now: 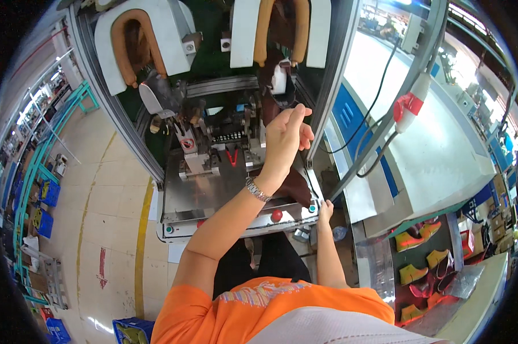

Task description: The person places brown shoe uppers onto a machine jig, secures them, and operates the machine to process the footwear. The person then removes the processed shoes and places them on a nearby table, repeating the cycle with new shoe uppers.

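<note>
My left hand [290,135] is raised in front of the machine's right-hand station, with a metal watch [257,190] on the wrist. Its fingers are loosely bent and apart, and I see nothing held in them. Just beyond it is a white form [279,79] with dark material around it. Dark brown leather [294,187] lies partly behind my left wrist and reaches the front panel [247,227]. My right hand [326,212] is at the panel's right corner, beside a green button [312,209]. Its fingers are small and partly hidden, so I cannot tell their grip.
Two white pads with tan U-shaped cushions [117,46] hang above the machine. A red button [277,215] sits on the front panel. At right, a cable with a red-and-white plug [407,104] hangs near a post. Colourful shoes [413,274] fill a rack. Blue crates [50,193] stand at far left.
</note>
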`<state>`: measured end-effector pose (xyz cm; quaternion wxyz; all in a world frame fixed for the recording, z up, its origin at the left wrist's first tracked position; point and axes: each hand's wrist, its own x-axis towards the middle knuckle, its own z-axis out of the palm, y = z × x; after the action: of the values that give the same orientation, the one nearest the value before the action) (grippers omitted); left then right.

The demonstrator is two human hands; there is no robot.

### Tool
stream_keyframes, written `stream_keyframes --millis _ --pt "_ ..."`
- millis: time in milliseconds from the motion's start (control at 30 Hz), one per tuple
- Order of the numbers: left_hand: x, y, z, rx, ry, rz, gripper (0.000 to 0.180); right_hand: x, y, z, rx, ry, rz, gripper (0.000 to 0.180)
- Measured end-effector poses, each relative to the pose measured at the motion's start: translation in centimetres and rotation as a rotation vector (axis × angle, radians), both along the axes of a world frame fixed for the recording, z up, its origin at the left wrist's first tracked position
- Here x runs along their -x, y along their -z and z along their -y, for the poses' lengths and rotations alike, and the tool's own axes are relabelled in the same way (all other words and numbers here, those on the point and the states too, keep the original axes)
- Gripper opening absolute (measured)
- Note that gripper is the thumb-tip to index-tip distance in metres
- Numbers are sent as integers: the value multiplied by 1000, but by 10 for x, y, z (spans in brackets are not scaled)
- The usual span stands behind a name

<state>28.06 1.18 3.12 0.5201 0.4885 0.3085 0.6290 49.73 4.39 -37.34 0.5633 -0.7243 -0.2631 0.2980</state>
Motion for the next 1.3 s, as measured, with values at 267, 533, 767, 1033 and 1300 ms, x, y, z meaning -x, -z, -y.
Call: stream_keyframes --millis 267,533,767,1033,1300 --pt "-3 -44 -58 168 -55 292 35 36 -35 15 134 276 298 32" --pt "-8 -46 -71 213 -117 349 25 36 -33 14 180 274 295 27" --pt "-3 -37 -85 7 -233 358 23 41 -34 14 198 292 347 24" --pt "-3 -32 -86 -31 -311 281 24 43 -39 15 232 293 351 22" --pt "39 -33 -54 -3 -79 17 42 27 -24 16 -54 35 274 28"
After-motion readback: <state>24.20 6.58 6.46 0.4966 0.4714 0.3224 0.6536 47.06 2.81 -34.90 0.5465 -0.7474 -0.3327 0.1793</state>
